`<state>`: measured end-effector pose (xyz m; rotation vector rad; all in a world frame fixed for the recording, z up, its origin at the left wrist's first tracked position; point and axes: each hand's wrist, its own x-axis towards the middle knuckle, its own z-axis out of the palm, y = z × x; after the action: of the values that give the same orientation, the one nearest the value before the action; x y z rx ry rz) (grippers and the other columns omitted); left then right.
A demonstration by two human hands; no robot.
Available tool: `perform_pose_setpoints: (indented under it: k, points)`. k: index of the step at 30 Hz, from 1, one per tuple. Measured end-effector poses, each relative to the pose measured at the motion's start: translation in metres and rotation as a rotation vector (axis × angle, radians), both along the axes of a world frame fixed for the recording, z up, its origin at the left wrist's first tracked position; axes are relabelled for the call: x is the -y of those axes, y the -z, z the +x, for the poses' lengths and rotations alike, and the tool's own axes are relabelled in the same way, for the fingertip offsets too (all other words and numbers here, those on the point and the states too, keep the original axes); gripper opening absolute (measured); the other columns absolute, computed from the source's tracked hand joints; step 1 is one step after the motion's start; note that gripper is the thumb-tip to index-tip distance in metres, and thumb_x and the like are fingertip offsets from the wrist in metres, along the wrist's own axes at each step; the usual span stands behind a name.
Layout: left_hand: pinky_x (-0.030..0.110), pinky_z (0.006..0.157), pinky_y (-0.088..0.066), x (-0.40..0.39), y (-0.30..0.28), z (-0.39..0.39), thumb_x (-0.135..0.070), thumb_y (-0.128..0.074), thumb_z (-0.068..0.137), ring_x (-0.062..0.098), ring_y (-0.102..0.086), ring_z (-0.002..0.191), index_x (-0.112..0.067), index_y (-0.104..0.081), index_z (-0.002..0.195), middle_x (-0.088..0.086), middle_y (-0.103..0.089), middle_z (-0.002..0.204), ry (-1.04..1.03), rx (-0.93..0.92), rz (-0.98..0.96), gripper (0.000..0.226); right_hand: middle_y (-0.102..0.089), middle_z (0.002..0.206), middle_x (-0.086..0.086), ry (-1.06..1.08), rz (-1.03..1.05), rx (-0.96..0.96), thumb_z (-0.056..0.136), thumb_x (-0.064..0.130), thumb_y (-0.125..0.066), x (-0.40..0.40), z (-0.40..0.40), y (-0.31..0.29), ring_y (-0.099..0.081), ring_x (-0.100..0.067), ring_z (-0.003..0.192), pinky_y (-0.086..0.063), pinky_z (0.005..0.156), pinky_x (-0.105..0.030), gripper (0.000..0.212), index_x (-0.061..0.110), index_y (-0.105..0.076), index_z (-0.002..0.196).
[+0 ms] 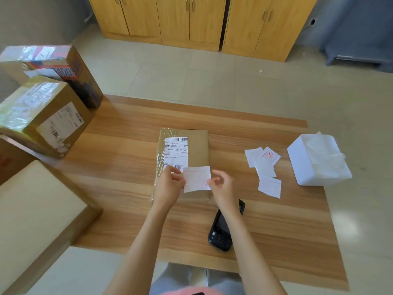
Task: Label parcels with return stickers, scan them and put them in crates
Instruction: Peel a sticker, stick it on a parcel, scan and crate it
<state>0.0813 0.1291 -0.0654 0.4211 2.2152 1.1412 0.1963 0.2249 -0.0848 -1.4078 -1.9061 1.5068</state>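
Worktop (127,167) carries a flat brown parcel (196,145) in the middle. Both hands are above its near end: left hand (169,187) and right hand (221,186) pinch a return sticker (196,180) with fingers at its two side edges.

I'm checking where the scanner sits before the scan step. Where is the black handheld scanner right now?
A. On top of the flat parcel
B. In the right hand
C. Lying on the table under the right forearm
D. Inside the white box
C: the black handheld scanner lies on the table, partly under the right forearm, near the flat parcel; both hands are at a sticker.
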Motion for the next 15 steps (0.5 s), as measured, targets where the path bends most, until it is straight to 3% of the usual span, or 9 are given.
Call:
perform_pose_setpoints:
  k: [3, 7, 12, 15]
  points:
    - [0.023, 0.058, -0.042, 0.002, 0.011, -0.005, 0.002, -0.060, 0.083, 0.021, -0.062, 0.076, -0.010, -0.052, 0.098, -0.004, -0.060, 0.075, -0.012, -0.013, -0.035, 0.020, -0.064, 0.080, 0.009, 0.024, 0.021, 0.054, 0.086, 0.012, -0.063, 0.007, -0.010, 0.006, -0.062, -0.013, 0.076, -0.053, 0.073, -0.038, 0.021, 0.020, -0.063, 0.105]
    - [0.020, 0.057, -0.041, 0.000, 0.019, -0.010, 0.003, -0.059, 0.082, 0.017, -0.058, 0.071, -0.009, -0.052, 0.099, -0.005, -0.058, 0.069, -0.009, -0.032, -0.056, 0.022, -0.063, 0.080, 0.009, 0.041, 0.054, 0.133, 0.086, 0.013, -0.062, 0.010, -0.017, 0.014, -0.061, -0.011, 0.074, -0.047, 0.062, -0.029, 0.015, 0.021, -0.062, 0.099]
    - [0.038, 0.076, -0.051, -0.006, 0.027, -0.016, 0.001, -0.060, 0.081, 0.025, -0.064, 0.082, -0.009, -0.053, 0.100, -0.004, -0.063, 0.074, 0.054, -0.072, -0.099, 0.023, -0.060, 0.076, 0.013, 0.042, 0.097, 0.228, 0.088, 0.015, -0.062, 0.009, -0.021, 0.018, -0.056, -0.005, 0.067, -0.038, 0.054, -0.024, 0.014, 0.022, -0.060, 0.100]
    - [0.038, 0.075, -0.050, -0.008, 0.029, -0.019, 0.002, -0.060, 0.080, 0.026, -0.064, 0.081, -0.009, -0.052, 0.101, -0.007, -0.061, 0.067, 0.071, -0.088, -0.114, 0.024, -0.059, 0.075, 0.012, 0.019, 0.156, 0.290, 0.088, 0.016, -0.062, 0.009, -0.024, 0.020, -0.055, -0.007, 0.068, -0.036, 0.054, -0.024, 0.014, 0.021, -0.061, 0.102]
